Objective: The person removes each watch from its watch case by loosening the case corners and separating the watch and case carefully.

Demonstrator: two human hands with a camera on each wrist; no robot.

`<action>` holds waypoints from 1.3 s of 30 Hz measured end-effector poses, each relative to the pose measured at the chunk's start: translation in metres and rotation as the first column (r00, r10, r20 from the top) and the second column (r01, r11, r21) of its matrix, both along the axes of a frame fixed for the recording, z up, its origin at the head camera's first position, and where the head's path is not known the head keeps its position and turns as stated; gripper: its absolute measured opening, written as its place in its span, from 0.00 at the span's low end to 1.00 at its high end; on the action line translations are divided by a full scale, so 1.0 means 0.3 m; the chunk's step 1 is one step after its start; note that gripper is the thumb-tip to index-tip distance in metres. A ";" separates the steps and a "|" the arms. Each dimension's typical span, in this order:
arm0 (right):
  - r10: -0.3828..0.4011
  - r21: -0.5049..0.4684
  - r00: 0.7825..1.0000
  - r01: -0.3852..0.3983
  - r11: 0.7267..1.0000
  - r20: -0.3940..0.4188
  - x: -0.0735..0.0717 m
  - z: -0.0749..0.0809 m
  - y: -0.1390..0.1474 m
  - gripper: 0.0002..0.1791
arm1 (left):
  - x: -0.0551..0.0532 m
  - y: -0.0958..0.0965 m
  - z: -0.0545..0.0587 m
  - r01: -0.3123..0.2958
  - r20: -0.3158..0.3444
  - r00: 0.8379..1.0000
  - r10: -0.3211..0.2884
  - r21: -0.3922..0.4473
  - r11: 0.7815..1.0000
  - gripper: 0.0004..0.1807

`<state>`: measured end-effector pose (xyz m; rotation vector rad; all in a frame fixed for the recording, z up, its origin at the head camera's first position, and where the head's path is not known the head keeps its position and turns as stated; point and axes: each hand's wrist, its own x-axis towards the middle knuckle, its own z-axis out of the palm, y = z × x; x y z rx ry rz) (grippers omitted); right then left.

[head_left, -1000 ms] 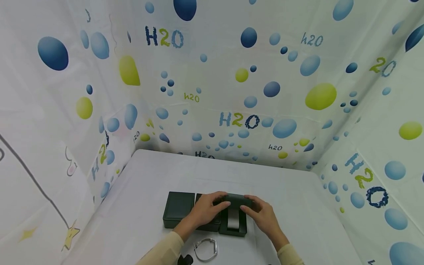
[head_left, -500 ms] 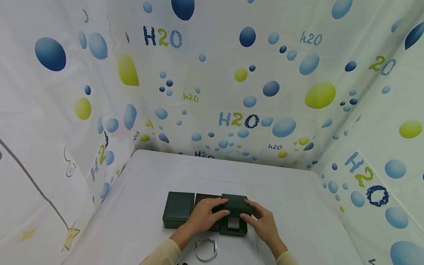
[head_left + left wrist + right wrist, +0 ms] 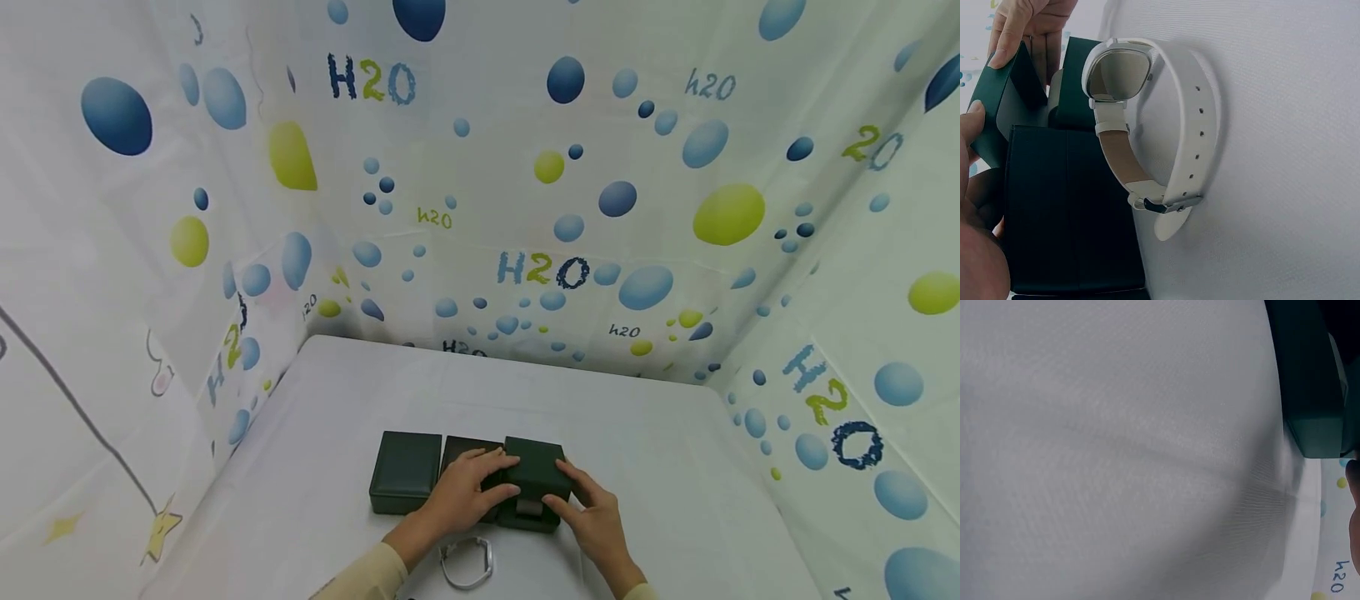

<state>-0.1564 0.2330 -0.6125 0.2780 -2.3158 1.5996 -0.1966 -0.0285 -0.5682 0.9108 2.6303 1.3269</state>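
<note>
On the white table stands a dark green watch box (image 3: 537, 462), its hinged lid tilted partly down over the base. A grey cushion (image 3: 529, 506) shows in the gap at the front. My left hand (image 3: 461, 492) pinches the lid's left side, fingers on top and thumb at the front edge. Likewise, my right hand (image 3: 597, 510) grips the lid's right side. In the left wrist view, a white-strapped wristwatch (image 3: 1120, 75) stands on its side, its strap buckled into a loop. The right wrist view catches only the box's corner (image 3: 1319, 434) and a bit of a finger.
To the left of the watch box stand two more dark green boxes: a middle one (image 3: 456, 451), partly behind my left hand, and a left one (image 3: 407, 467), shut. A white curtain (image 3: 480, 167) with blue and lime dots encloses the table (image 3: 645, 467).
The lid of the right-hand box has swung down toward the front, covering more of the grey cushion. Both hands have moved with it. The wristwatch has stayed in place.
</note>
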 end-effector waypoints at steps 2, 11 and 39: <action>0.002 -0.008 1.000 -0.002 1.000 -0.010 0.002 0.001 -0.003 0.32 | 0.000 0.001 -0.002 -0.003 0.000 1.000 0.003 -0.010 1.000 0.28; 0.000 -0.006 0.998 -0.001 1.000 -0.055 0.008 -0.008 -0.003 0.33 | 0.007 0.003 -0.008 0.009 -0.049 0.999 -0.012 -0.058 0.998 0.29; 0.070 -0.029 0.994 -0.072 0.997 -0.081 0.020 -0.040 0.009 0.33 | 0.028 0.009 -0.027 0.004 -0.155 0.988 -0.022 -0.116 0.993 0.30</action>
